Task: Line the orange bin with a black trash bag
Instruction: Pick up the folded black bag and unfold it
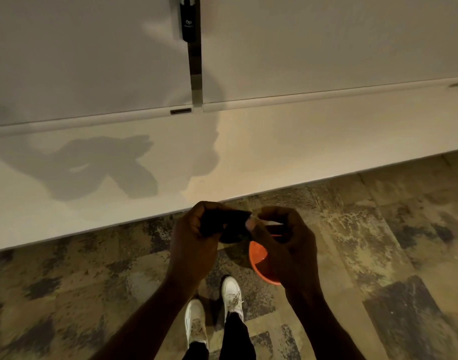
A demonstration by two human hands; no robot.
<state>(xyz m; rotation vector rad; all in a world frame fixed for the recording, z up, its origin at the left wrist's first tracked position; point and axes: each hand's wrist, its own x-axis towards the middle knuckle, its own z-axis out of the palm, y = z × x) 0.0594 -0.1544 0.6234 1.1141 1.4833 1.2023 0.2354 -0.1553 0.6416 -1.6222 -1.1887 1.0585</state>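
Black plastic is bunching in my left hand (196, 229), which is curling its fingers tightly around a folded trash bag (222, 224) and holding it up in front of me. My right hand (282, 237) is meeting it from the other side, half closed, with the thumb and fingertips pinching at the bag's near edge, so both hands are gripping the same wad. I am reading very little writing anywhere: a dark fitting (188, 20) high on the white wall (80, 61) is showing a small pale logo that looks like "ap", and the tiny line under it is too blurred for me to make out. Below my hands the orange bin (260, 263) is standing on the mottled floor (378, 242), its open mouth facing up, partly hidden behind my right wrist. I am seeing the bag hanging above the bin's far rim, not touching it. My white shoes (231, 294) are standing just beside the bin.
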